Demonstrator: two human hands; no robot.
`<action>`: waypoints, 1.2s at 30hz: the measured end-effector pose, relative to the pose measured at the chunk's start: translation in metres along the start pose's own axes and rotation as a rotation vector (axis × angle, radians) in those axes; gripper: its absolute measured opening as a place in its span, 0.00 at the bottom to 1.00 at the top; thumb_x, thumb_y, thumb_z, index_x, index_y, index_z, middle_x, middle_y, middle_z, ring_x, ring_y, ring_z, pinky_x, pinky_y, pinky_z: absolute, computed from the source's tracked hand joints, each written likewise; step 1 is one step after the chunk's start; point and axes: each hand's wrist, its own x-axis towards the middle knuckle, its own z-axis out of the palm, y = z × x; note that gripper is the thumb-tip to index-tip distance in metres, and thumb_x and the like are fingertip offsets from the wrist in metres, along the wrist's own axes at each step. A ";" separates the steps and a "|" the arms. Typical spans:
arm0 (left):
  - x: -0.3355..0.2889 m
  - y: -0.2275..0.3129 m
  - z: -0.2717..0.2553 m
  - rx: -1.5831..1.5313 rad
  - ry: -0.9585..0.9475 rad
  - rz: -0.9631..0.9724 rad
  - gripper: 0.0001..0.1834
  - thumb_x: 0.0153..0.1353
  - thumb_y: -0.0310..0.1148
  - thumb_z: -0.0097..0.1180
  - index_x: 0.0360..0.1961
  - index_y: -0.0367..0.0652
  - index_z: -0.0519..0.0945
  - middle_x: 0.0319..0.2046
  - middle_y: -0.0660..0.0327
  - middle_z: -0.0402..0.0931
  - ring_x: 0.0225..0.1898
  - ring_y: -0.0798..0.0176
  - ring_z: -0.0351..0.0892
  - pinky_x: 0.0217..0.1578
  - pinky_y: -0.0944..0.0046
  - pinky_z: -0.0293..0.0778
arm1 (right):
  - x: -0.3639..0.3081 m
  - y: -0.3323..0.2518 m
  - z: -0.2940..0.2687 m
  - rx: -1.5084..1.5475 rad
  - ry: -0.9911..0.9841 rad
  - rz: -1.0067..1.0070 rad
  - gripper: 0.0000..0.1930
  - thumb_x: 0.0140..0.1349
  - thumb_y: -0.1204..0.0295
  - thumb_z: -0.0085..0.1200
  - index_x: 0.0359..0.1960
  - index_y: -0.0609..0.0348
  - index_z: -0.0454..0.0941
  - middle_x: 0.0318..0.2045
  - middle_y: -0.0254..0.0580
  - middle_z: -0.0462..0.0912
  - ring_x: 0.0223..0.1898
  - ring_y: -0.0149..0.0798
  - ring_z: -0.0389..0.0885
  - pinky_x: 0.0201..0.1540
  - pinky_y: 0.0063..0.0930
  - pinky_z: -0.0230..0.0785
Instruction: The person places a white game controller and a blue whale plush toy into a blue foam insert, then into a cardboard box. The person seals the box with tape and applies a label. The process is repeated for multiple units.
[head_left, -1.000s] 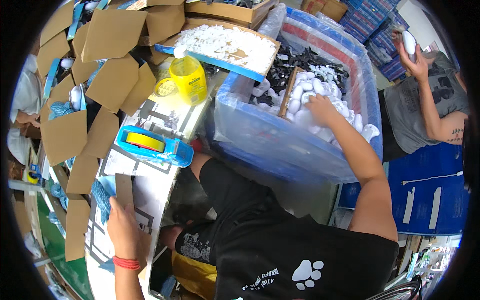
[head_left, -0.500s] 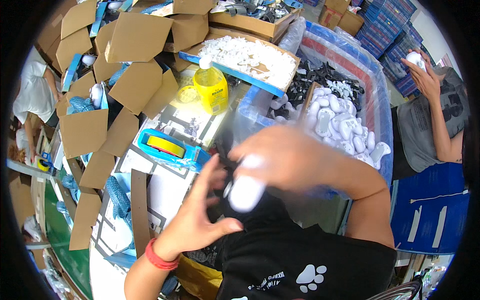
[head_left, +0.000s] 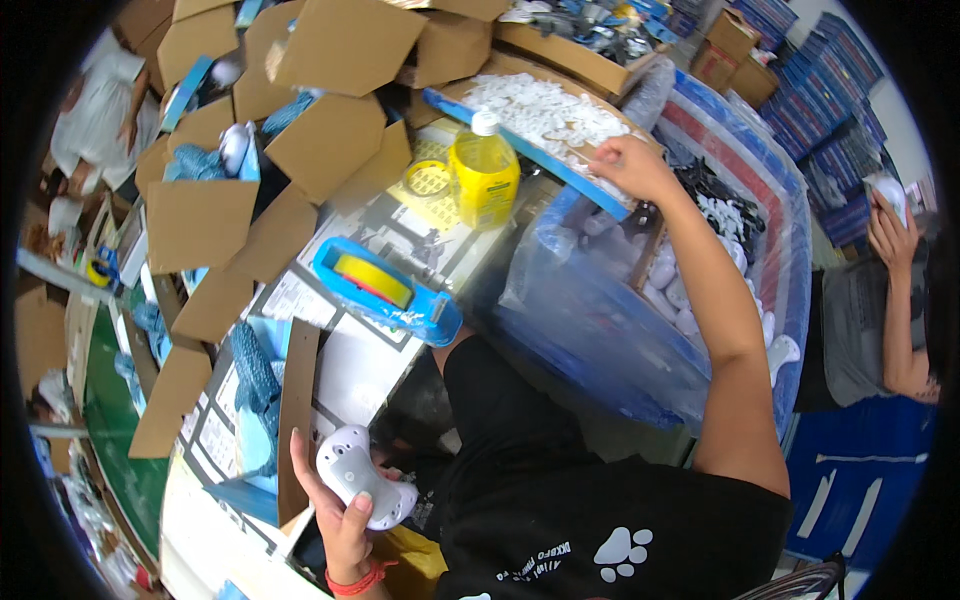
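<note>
My left hand (head_left: 338, 512) is closed around a white, bone-shaped plastic housing (head_left: 352, 468) with a grey middle panel and small holes at its ends. It holds the housing near the table's front edge. My right hand (head_left: 632, 165) reaches far out over the cardboard tray (head_left: 560, 165), which is edged in blue and spread with small white plastic pieces (head_left: 545, 112). Its fingers are pinched together at the near right side of these pieces. What lies between the fingertips is too small to make out.
On the table stand a yellow bottle (head_left: 484, 175), a yellow tape roll (head_left: 428, 178) and a blue tape dispenser (head_left: 385, 290). Open cardboard boxes (head_left: 200, 225) crowd the left. A blue plastic-lined bin (head_left: 610, 335) holds white housings and black parts. Another person (head_left: 865, 320) handles a white piece at right.
My right hand has let go of the white housing and moved up to the tray of small white pieces. My left hand now holds the housing, lower and further left.
</note>
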 end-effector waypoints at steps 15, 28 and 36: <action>-0.032 -0.086 -0.016 0.078 -0.185 0.053 0.07 0.71 0.27 0.56 0.46 0.38 0.82 0.44 0.60 0.81 0.47 0.67 0.77 0.52 0.67 0.71 | 0.035 0.048 0.005 0.105 0.269 0.133 0.10 0.58 0.67 0.63 0.32 0.63 0.82 0.29 0.44 0.85 0.34 0.37 0.85 0.41 0.30 0.74; -0.008 -0.062 0.018 0.123 -0.096 0.170 0.15 0.73 0.42 0.56 0.53 0.45 0.80 0.47 0.55 0.74 0.48 0.59 0.74 0.54 0.61 0.71 | -0.195 -0.281 0.075 0.424 0.083 -0.991 0.16 0.50 0.80 0.67 0.43 0.62 0.84 0.43 0.50 0.87 0.40 0.47 0.88 0.44 0.35 0.82; -0.012 -0.040 -0.005 0.122 0.017 0.153 0.11 0.76 0.38 0.51 0.50 0.43 0.74 0.34 0.71 0.70 0.35 0.77 0.64 0.36 0.74 0.64 | -0.199 -0.317 0.097 0.568 -0.065 -1.131 0.14 0.58 0.84 0.56 0.46 0.74 0.80 0.47 0.60 0.85 0.47 0.52 0.88 0.48 0.36 0.82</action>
